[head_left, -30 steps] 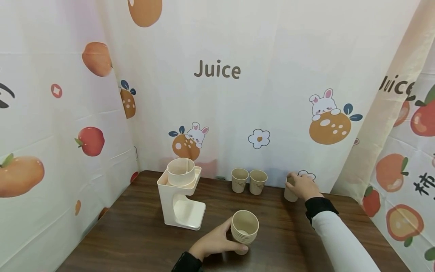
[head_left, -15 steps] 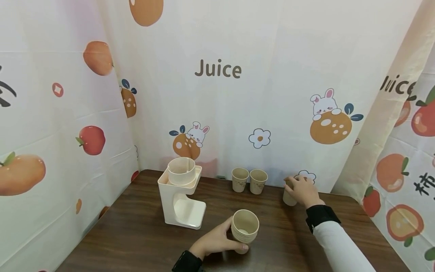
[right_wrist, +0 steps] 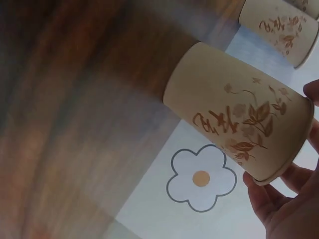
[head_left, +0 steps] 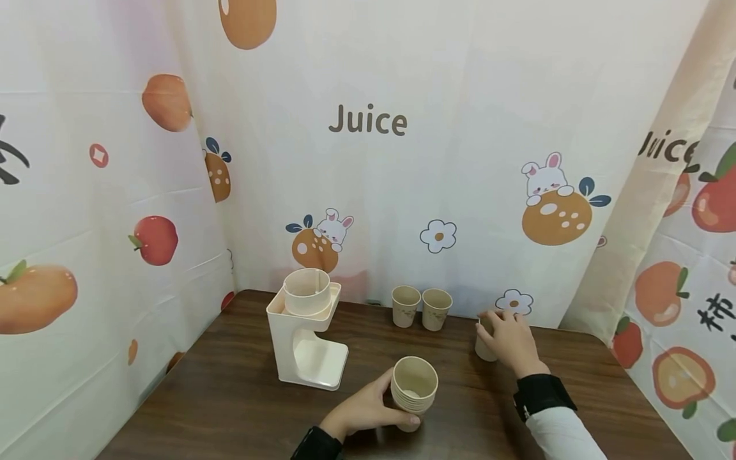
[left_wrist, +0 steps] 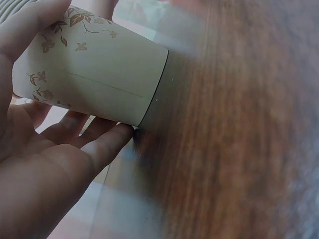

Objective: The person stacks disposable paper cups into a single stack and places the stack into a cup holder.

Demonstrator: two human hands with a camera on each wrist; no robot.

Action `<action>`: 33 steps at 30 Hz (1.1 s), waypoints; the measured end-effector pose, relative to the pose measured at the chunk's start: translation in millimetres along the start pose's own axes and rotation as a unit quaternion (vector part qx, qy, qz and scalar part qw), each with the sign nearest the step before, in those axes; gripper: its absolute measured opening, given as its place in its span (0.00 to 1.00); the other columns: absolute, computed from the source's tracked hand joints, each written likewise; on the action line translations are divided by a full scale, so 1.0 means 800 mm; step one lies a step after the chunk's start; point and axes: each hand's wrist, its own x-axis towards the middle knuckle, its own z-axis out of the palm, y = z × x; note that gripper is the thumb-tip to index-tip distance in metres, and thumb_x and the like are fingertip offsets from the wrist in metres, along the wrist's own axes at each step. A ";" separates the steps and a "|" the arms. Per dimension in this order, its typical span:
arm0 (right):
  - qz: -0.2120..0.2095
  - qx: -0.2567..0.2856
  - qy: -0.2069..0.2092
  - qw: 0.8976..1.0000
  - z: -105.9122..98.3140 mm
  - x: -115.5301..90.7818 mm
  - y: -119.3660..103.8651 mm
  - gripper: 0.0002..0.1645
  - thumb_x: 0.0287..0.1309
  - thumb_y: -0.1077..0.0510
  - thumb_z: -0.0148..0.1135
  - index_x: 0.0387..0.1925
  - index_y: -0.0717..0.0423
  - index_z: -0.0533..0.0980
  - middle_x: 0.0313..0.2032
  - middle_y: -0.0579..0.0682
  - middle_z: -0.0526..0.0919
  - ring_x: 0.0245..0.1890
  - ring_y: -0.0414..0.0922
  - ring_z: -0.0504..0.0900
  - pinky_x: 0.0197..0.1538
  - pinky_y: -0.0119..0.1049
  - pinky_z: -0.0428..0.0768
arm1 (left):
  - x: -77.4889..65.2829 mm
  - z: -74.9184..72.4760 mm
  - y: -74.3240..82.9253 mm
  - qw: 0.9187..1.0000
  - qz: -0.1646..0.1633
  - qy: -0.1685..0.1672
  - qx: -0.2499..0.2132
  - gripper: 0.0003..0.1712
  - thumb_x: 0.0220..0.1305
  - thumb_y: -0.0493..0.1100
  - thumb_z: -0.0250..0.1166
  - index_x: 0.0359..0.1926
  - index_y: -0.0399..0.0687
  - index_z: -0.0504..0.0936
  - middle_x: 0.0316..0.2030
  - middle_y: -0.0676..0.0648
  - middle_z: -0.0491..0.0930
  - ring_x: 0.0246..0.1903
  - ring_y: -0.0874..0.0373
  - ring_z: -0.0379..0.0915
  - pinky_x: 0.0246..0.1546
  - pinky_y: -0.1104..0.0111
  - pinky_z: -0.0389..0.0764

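Note:
A stack of beige paper cups (head_left: 414, 386) stands at the front middle of the table, and my left hand (head_left: 368, 409) grips it low on its side. In the left wrist view the lowest cup (left_wrist: 99, 64) shows brown leaf prints, with thumb and fingers wrapped around it. My right hand (head_left: 510, 338) holds a single paper cup (head_left: 485, 345) by its rim from above, near the back right. That cup (right_wrist: 239, 109) has a flower print and brown lettering in the right wrist view. Two more paper cups (head_left: 405, 306) stand side by side at the back.
A white appliance (head_left: 287, 338) with a round cream container (head_left: 306, 291) on top and a flat base plate stands left on the dark wooden table (head_left: 218, 396). A fruit-printed curtain (head_left: 460, 128) hangs close behind the table's back edge and along both sides.
My right hand has moved the single cup slightly toward me and to the left. The left hand and its stack have stayed in place.

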 end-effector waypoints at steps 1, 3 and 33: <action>-0.003 0.000 0.009 1.000 0.001 -0.003 -0.002 0.18 0.62 0.48 0.55 0.48 0.53 0.77 0.46 0.67 0.77 0.42 0.65 0.70 0.44 0.60 0.69 | 0.000 0.000 0.000 1.000 -0.001 0.001 0.002 0.47 0.48 0.51 0.73 0.65 0.78 0.56 0.58 0.58 0.70 0.61 0.58 0.57 0.61 0.39 0.53; -0.007 -0.005 0.019 1.000 0.002 -0.007 -0.005 0.18 0.61 0.47 0.55 0.48 0.52 0.77 0.46 0.67 0.77 0.41 0.65 0.69 0.43 0.60 0.70 | 0.000 0.000 0.000 1.000 -0.004 0.004 0.005 0.47 0.48 0.51 0.73 0.65 0.78 0.56 0.58 0.59 0.70 0.61 0.58 0.57 0.61 0.39 0.54; -0.031 0.088 -0.112 0.989 -0.041 -0.041 -0.084 0.16 0.53 0.43 0.64 0.45 0.37 0.78 0.49 0.55 0.75 0.44 0.57 0.70 0.41 0.54 0.75 | 0.000 0.001 -0.002 1.000 -0.009 0.004 0.002 0.48 0.48 0.51 0.73 0.66 0.77 0.55 0.59 0.59 0.68 0.62 0.58 0.56 0.61 0.39 0.52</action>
